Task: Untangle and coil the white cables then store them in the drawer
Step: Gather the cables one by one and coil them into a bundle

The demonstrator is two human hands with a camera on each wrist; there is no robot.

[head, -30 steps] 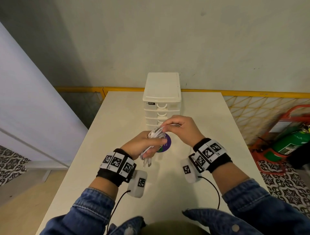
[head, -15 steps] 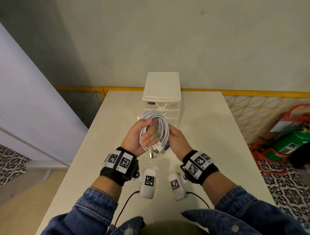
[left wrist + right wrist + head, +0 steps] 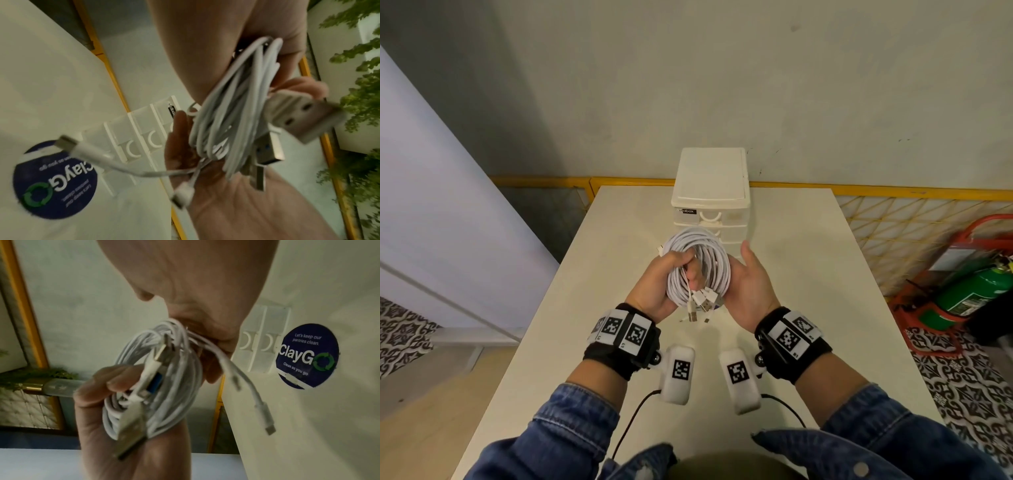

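A coil of white cables (image 3: 700,263) is held upright above the table, just in front of the white drawer unit (image 3: 710,192). My left hand (image 3: 681,270) grips the coil's left side, fingers curled through its middle. My right hand (image 3: 748,287) lies flat along the coil's right side, thumb pointing up. Several plug ends (image 3: 702,305) hang from the coil's near end. In the left wrist view the coil (image 3: 232,113) lies over the right palm (image 3: 236,203). In the right wrist view the coil (image 3: 164,386) sits in the left hand's fingers (image 3: 115,379). The unit's drawers look pushed in.
A cream table (image 3: 808,274) carries the drawer unit at its far middle. A round blue sticker (image 3: 308,355) lies on the table in front of the unit. A green extinguisher (image 3: 976,291) stands on the floor to the right, and a yellow rail (image 3: 893,193) runs behind.
The cables went from a low bundle to an upright coil raised toward the drawer unit. My right hand left the top of the bundle and now lies flat on the coil's right side.
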